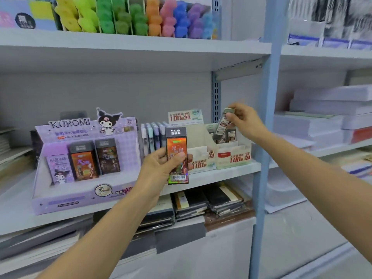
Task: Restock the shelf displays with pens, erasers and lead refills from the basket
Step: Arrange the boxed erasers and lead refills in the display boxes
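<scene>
My left hand grips an orange and black Ultraman lead refill box, held upright in front of the middle shelf. My right hand pinches the top of a dark lead refill tube, tilted over the white display carton at the shelf's right end. More tubes stand in that carton. A purple Kuromi display box on the left holds three refill boxes. The basket is out of view.
Pastel cases stand between the two displays. A second white carton sits behind my left hand. A blue upright post borders the shelf on the right. Notebooks lie stacked below, coloured sponges above, paper stacks to the right.
</scene>
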A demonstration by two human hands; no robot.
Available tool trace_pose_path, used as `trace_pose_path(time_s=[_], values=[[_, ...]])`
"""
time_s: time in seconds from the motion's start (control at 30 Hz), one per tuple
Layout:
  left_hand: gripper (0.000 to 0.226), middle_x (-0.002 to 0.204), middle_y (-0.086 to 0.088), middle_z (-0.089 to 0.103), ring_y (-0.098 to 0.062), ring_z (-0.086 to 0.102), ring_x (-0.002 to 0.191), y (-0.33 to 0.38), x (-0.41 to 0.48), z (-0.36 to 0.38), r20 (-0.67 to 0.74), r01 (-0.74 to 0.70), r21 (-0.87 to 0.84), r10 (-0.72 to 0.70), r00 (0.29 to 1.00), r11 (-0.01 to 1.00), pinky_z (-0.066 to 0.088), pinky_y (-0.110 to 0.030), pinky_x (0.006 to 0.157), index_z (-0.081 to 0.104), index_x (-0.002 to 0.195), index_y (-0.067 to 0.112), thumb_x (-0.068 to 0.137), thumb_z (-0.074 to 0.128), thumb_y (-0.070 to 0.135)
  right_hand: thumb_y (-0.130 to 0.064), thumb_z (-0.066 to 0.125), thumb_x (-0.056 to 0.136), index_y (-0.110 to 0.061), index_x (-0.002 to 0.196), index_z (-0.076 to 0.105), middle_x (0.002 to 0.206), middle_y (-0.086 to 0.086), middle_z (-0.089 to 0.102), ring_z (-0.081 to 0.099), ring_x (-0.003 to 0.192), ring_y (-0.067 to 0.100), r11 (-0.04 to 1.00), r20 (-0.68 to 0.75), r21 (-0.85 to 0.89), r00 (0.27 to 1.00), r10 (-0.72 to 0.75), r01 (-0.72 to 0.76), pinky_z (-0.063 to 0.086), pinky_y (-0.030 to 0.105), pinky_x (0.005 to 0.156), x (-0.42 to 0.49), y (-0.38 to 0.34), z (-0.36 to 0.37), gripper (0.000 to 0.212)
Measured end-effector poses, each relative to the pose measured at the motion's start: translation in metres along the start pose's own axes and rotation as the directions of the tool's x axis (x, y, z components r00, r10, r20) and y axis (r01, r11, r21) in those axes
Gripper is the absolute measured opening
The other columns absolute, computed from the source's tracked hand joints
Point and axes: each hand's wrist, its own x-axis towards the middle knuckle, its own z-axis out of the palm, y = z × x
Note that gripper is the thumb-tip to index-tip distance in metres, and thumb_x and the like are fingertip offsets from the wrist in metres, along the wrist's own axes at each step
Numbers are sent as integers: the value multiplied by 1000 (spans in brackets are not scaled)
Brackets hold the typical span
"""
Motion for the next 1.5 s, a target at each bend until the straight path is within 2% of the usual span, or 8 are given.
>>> trace_pose_path(time_s=[0.27, 0.57, 0.77, 0.87, 0.97, 1.03, 1.2, 1.5], values=[[30, 102, -8, 75, -25, 74, 88, -6, 4, -6, 21, 35, 42, -36, 999, 999, 59, -29, 64, 65, 115, 13, 85, 67, 17, -13, 49, 100, -16, 124, 57, 106, 7, 65, 64, 71, 11, 981, 145, -176, 984, 104, -78, 47, 12, 54, 11, 21, 32, 26], [28, 100, -9, 76, -24, 74, 84, 3, -7, -20, -17, 0, 36, 1, 1000, 999, 59, -29, 67, 66, 113, 8, 86, 68, 10, -11, 50, 98, -17, 119, 56, 114, -3, 60, 58, 94, 8, 982, -167, -133, 974, -153, 132, 51, 23, 83, -6, -29, 48, 22], [23, 90, -6, 77, -18, 74, 82, 16, -23, -34, -79, -81, 105, 89, 993, 991, 57, -25, 65, 65, 106, 6, 84, 70, 9, -24, 59, 96, -13, 130, 56, 109, 4, 66, 65, 95, 11, 975, 400, 135, 891, -217, 177, 55, 21, 78, -46, -122, 91, 36], [20, 86, -5, 77, -15, 74, 79, 21, -36, -51, -148, -108, 231, 145, 978, 967, 57, -24, 64, 63, 103, 9, 86, 72, 15, -14, 59, 96, -6, 118, 64, 100, 4, 69, 64, 84, 2, 970, 474, 130, 846, -245, 208, 53, 12, 71, -52, -140, 106, 24], [18, 98, 4, 70, -9, 66, 89, 21, -52, -82, -228, -201, 576, 392, 891, 792, 52, -18, 73, 58, 103, 19, 90, 68, 24, -13, 57, 96, -6, 114, 63, 94, -1, 66, 64, 89, 8, 963, 304, 147, 916, -261, 225, 56, 25, 78, -44, -149, 118, 20], [19, 105, 8, 61, -9, 57, 98, 20, -65, -108, -152, -192, 842, 563, 813, 505, 47, -23, 82, 56, 108, 20, 91, 64, 20, -12, 57, 96, -6, 112, 63, 97, 2, 65, 64, 96, 17, 957, 186, 157, 945, -270, 243, 56, 38, 86, -37, -151, 129, 18], [32, 126, -3, 60, -25, 51, 121, 6, -96, -158, 30, -25, 1000, 489, 872, -18, 31, -44, 107, 59, 122, 13, 92, 61, 24, -12, 60, 94, -7, 109, 64, 96, 2, 67, 65, 94, 15, 954, 156, 83, 942, -297, 288, 56, 41, 86, -32, -156, 171, 16], [45, 128, -3, 60, -25, 55, 117, 5, -104, -171, 134, -53, 977, 400, 907, -208, 38, -44, 105, 56, 131, 13, 90, 62, 31, -17, 59, 95, -11, 111, 65, 106, 7, 70, 60, 91, 16, 901, 285, -142, 888, -360, 410, 50, 31, 84, -32, -155, 209, 18]])
